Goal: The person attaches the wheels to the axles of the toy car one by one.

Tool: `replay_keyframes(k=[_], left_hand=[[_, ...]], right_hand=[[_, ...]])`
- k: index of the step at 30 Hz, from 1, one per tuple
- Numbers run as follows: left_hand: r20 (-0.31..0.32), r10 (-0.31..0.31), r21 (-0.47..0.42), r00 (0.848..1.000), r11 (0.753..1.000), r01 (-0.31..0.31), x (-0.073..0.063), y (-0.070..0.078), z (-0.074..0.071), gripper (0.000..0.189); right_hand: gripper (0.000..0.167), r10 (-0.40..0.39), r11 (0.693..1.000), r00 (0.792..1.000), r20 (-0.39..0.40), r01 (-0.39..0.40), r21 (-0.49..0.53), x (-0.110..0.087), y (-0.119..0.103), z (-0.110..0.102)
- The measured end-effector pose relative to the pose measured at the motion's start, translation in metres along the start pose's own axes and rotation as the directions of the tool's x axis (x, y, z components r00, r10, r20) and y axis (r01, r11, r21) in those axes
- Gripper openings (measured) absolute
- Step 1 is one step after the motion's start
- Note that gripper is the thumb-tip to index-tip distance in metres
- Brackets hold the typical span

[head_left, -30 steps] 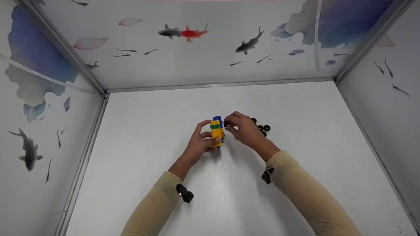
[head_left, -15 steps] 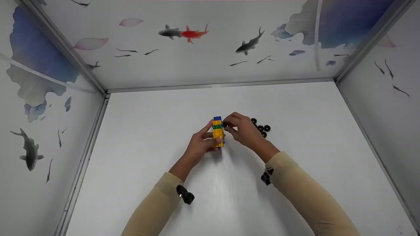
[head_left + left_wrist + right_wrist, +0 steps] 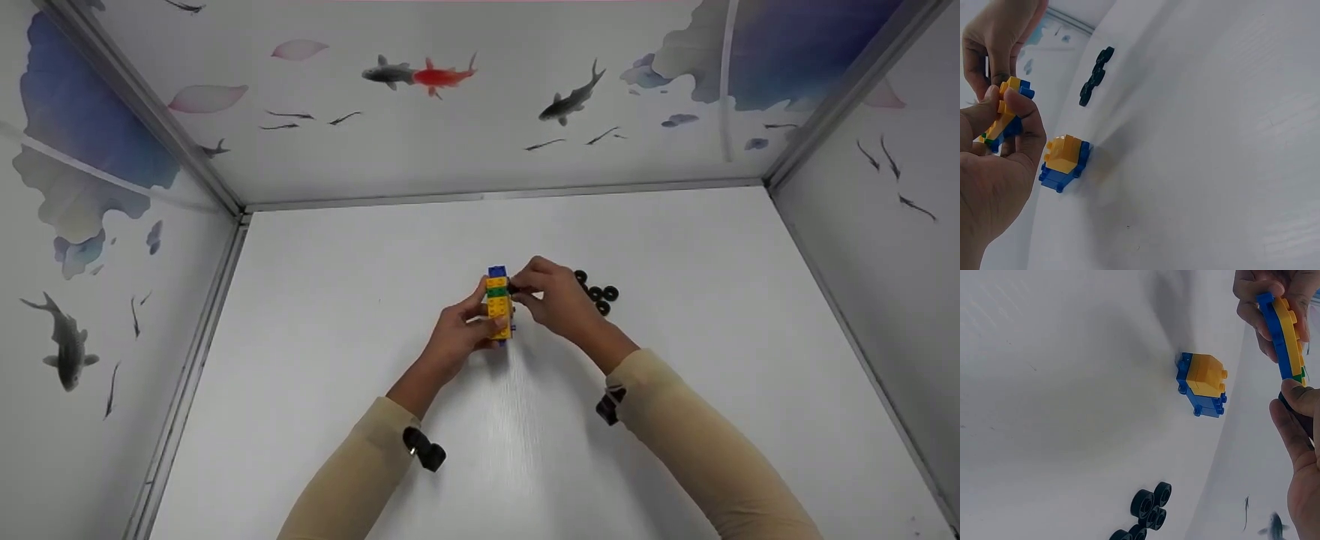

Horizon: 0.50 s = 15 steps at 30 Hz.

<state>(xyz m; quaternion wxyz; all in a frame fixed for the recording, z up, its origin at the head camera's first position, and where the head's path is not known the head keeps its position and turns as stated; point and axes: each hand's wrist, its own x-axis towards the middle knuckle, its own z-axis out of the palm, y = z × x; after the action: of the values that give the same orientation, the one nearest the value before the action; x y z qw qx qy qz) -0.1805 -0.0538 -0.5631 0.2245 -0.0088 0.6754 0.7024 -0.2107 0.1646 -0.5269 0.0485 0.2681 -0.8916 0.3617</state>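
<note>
My left hand grips a long toy vehicle of building bricks, yellow with a green brick and a blue base. Its studded top faces up in the head view. With thumb and fingers, my right hand pinches a black toy wheel against the side of the vehicle, near its far end. My fingers hide most of that wheel. On the table below, a second brick build, yellow over blue, shows in both wrist views; the held vehicle and left hand largely cover it in the head view.
Several loose black wheels lie on the white table, just right of my right hand. Printed panels with fish surround the table at the back, left and right. Grey metal edging runs along the table's back edge.
The wheel in my right hand has gone from slightly apart to right up against the vehicle's side. My left hand has turned the vehicle a little and brought it slightly right.
</note>
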Motion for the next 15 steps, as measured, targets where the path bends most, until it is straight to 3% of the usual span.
replay_keyframes(k=[15], left_hand=[[0.007, 0.018, 0.018, 1.000, 1.000, -0.018, -0.0025, -0.0005, -0.0007, 0.087]], right_hand=[[0.020, -0.034, 0.999, 0.999, -0.029, 0.035, 0.015, -0.0003, 0.0005, 0.0047]])
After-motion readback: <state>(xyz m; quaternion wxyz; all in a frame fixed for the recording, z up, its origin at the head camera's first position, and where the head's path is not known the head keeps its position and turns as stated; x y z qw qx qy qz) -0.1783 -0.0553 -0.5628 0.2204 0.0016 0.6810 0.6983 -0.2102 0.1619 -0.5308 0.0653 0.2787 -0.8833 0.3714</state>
